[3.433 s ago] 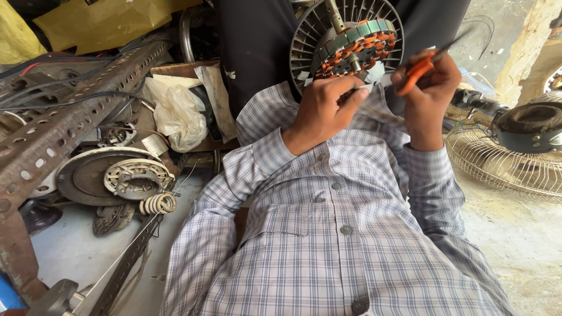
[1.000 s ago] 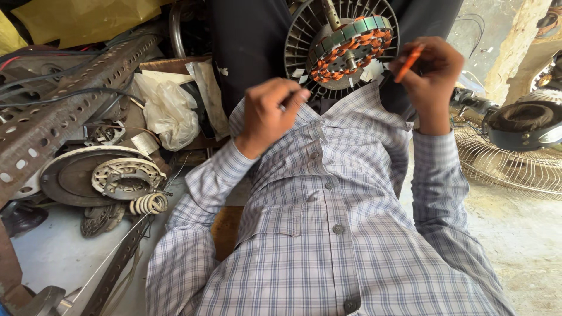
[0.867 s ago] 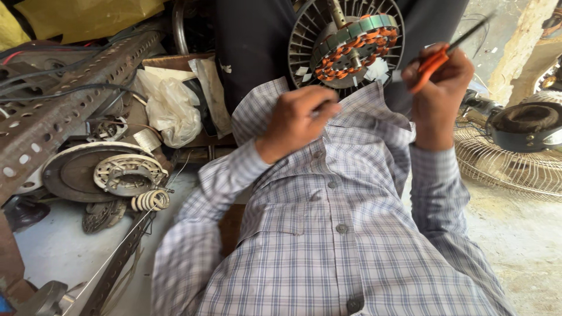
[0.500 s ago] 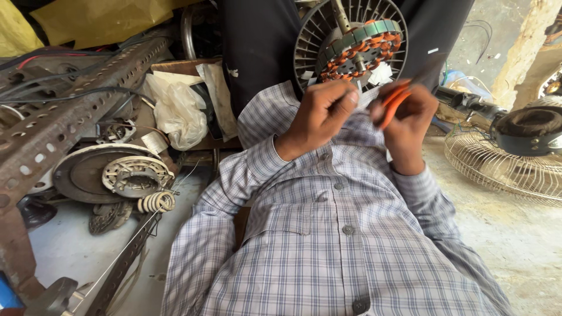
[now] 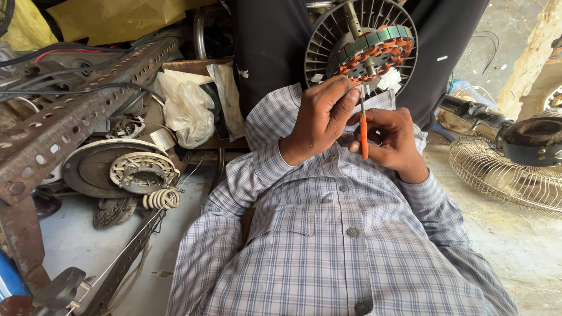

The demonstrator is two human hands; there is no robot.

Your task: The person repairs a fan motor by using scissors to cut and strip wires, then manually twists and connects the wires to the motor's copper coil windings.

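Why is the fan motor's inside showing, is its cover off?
Off. The fan motor shows bare copper coils, with no cover over them.

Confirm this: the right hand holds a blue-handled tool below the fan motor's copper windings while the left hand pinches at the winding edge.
Wrong in one respect: the head view shows the tool in the right hand has an orange handle, not blue. The left hand does pinch at the fan motor winding edge.

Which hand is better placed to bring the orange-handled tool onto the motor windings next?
Probably the right hand: it already grips the orange-handled tool, tip pointing up toward the motor windings. The left hand pinches something small at the rim.
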